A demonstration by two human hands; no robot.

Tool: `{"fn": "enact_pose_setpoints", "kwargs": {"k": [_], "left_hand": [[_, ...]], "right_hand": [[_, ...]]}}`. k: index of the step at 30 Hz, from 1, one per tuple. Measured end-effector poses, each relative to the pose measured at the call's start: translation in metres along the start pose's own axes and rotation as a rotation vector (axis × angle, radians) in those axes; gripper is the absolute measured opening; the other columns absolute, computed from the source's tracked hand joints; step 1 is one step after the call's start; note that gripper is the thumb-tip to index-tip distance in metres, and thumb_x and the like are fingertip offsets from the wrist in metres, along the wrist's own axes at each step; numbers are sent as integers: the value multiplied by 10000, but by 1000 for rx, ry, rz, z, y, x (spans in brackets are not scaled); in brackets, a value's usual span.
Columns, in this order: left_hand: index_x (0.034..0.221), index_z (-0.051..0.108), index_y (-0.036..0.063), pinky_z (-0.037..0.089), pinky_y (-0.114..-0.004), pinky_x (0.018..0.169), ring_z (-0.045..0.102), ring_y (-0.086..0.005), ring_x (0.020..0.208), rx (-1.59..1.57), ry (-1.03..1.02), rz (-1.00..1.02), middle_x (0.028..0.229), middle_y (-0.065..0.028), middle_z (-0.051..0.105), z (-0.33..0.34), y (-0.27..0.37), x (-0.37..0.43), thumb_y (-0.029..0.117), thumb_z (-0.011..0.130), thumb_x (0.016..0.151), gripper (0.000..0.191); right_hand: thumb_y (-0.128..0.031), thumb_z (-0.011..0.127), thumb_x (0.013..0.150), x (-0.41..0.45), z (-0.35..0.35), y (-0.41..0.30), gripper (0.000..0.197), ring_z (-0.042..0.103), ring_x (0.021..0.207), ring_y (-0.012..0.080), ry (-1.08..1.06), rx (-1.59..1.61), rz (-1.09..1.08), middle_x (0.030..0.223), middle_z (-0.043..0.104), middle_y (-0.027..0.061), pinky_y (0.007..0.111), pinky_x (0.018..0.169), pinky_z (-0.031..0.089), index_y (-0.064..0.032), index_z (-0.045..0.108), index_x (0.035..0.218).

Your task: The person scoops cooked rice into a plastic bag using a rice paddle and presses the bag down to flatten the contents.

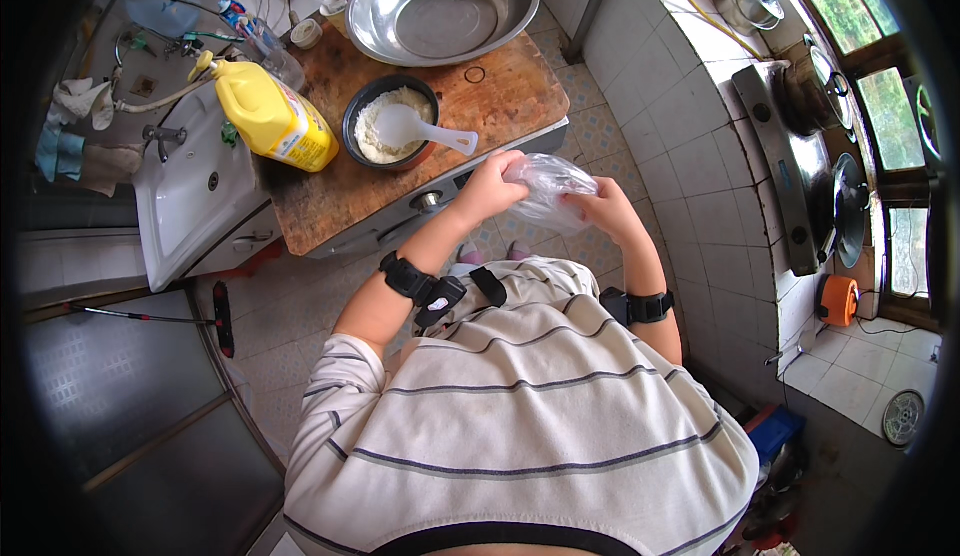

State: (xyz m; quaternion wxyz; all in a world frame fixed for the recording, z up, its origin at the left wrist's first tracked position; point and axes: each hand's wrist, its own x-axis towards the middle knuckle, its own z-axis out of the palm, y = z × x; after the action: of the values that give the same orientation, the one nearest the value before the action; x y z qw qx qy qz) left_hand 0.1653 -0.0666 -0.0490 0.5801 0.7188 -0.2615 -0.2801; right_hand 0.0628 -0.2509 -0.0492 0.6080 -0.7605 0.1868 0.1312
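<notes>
Both my hands hold a clear plastic bag (553, 192) in front of my body, just past the edge of a worn wooden board (337, 214). My left hand (491, 188) grips the bag's left side. On its right side, my right hand (607, 211) pinches the film with the thumb inward. What the bag contains, if anything, I cannot tell. Left of my hands, a dark round pot (352, 132) on the board holds pale flour-like powder (367, 135). A white plastic scoop (405, 126) rests in the powder, its handle sticking out over the rim toward my left hand.
A large steel basin (450, 19) stands at the board's far end. Beside the pot is a yellow pump jug (277, 117), with a white washbasin (199, 181) farther left. Along the right wall, a gas stove (784, 173) carries a lidded pot (817, 94). A broom (223, 319) lies low at left.
</notes>
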Motion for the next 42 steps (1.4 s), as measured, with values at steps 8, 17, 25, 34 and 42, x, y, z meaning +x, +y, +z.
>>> {"fn": "enact_pose_setpoints", "kwargs": {"k": [8, 17, 25, 34, 42], "left_hand": [[867, 481, 8, 419, -253, 666, 523, -157, 732, -509, -107, -302, 785, -68, 525, -7, 6, -4, -81, 423, 591, 296], [942, 428, -8, 408, -263, 659, 498, -153, 678, -1285, -301, -285, 731, -62, 507, -14, -1, -1, -56, 433, 619, 327], [1177, 277, 125, 407, -244, 720, 474, -114, 855, -660, -25, -135, 934, -50, 477, -3, 25, -13, -10, 599, 720, 575], [931, 420, 74, 422, -238, 730, 483, -82, 823, -214, -51, 85, 878, -10, 452, -9, -5, 1, -14, 532, 793, 198], [748, 354, 93, 427, -248, 661, 549, -100, 732, -344, -26, 2, 836, -6, 466, -7, 18, 10, -5, 565, 772, 233]], "right_hand": [[-66, 464, 681, -7, -2, -4, 204, 528, 709, 174, -68, 921, 87, 809, 589, 71, 302, 707, 421, 7, 566, 842], [-106, 479, 703, 11, 6, 15, 258, 521, 719, 136, -411, 1381, -46, 814, 535, 16, 296, 719, 432, -49, 509, 953], [65, 579, 662, -3, 13, -18, 507, 499, 718, 97, -150, 1040, -135, 842, 482, -9, 247, 580, 411, -107, 433, 1116], [47, 622, 679, 5, 10, -11, 508, 504, 877, 163, 101, 775, -42, 1054, 452, 57, 285, 687, 435, -88, 386, 1108], [141, 529, 673, 11, -6, -3, 248, 500, 787, 129, 120, 768, -551, 1282, 259, 80, 258, 568, 437, -73, 464, 779]]}}
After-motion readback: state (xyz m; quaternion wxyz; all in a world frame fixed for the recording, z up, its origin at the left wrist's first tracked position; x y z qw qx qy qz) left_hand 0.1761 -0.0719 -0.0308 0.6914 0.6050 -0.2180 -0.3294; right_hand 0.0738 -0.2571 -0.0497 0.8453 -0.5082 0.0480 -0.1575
